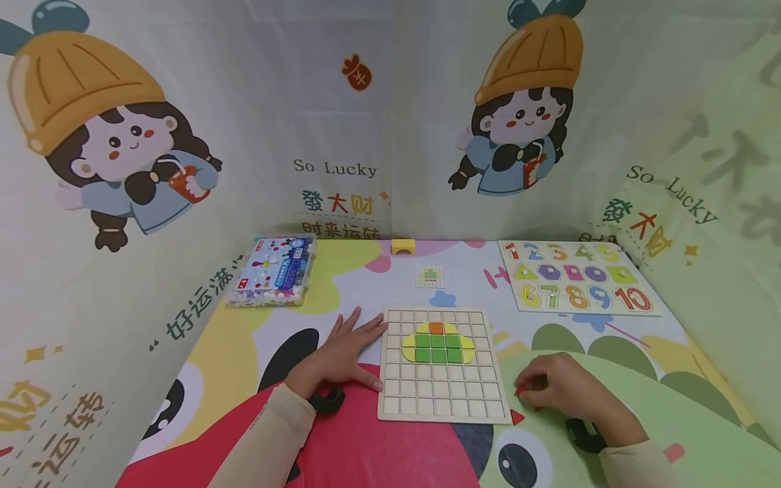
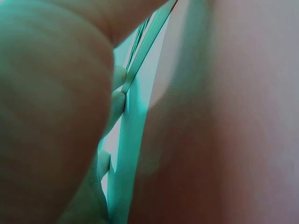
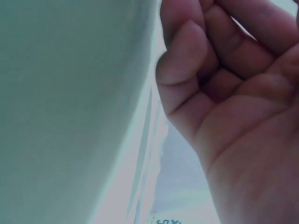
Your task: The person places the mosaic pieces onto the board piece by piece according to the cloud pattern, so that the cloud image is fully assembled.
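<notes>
A square wooden grid board [image 1: 442, 391] lies on the printed cloth. On its upper part sit green square tiles [image 1: 438, 341], an orange tile [image 1: 436, 328] and curved yellow tiles [image 1: 407, 349]. My left hand [image 1: 344, 356] lies with spread fingers against the board's left edge; the left wrist view shows fingertips [image 2: 117, 105] touching that edge. Right of the board, my right hand [image 1: 555, 385] has curled fingers, with a small red piece [image 1: 520, 391] at the fingertips. A red triangle piece [image 1: 517, 417] lies by the board's lower right corner. The right wrist view shows curled fingers [image 3: 184, 56], but no piece.
A small pattern card [image 1: 430, 276] lies behind the board, with a yellow arch block [image 1: 403, 247] farther back. At the back left is a clear box [image 1: 271, 271] of colored beads. A number puzzle board [image 1: 579, 278] lies back right. Printed curtains [image 1: 390, 135] enclose the table.
</notes>
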Available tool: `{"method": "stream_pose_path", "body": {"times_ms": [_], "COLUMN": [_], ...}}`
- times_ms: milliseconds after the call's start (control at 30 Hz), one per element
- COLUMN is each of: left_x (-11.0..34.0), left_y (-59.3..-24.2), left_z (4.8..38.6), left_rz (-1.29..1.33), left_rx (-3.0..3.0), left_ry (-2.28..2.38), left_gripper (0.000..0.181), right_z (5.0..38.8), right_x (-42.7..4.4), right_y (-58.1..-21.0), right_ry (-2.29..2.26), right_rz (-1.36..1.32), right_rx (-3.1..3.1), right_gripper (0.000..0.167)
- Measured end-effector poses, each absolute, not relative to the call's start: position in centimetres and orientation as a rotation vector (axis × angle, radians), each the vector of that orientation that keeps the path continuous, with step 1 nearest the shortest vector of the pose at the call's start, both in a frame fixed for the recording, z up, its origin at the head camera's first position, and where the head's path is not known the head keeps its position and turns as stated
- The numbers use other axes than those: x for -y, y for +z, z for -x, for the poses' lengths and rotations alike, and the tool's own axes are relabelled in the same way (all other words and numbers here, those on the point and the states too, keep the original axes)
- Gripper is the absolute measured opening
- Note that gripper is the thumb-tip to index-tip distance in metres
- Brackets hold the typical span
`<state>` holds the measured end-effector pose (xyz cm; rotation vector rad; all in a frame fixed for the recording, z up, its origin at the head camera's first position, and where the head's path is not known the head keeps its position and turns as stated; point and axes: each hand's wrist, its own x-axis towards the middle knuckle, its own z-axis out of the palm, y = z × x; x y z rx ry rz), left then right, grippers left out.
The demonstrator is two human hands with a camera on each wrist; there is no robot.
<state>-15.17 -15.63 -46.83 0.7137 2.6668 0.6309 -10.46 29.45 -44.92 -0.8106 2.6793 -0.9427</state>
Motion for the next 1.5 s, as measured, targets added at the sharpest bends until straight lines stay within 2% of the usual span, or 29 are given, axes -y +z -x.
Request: {"method": "stream_pose_path", "body": {"times_ms": [333, 700, 1033, 1500], "left_x": [15.6, 15.7, 15.6, 15.5], "left_y": [-46.9, -47.2, -47.5, -47.2], "left_z": [15.2, 15.1, 15.4, 15.1], "left_rz": [-0.727, -0.734, -0.746, -0.719], "left_rx": [-2.684, -2.698, -2.709, -2.705], "left_ry": [0.612, 0.619, 0.579, 0.594], "left_gripper": [0.121, 0.122, 0.122, 0.122], "right_z": [11.2, 12.5, 12.5, 12.4], "right_x": [-27.3, -20.5, -14.5, -12.5], "right_y": [-43.8, -42.0, -42.6, -43.8], "right_ry": [-0.799, -0.705, -0.587, -0.526], "right_rz": [0.798, 1.044, 1.189, 1.163], "right_rx": [-2.83, -2.869, -2.826, -2.806], "right_gripper": [0.012, 0.008, 0.009, 0.003]}}
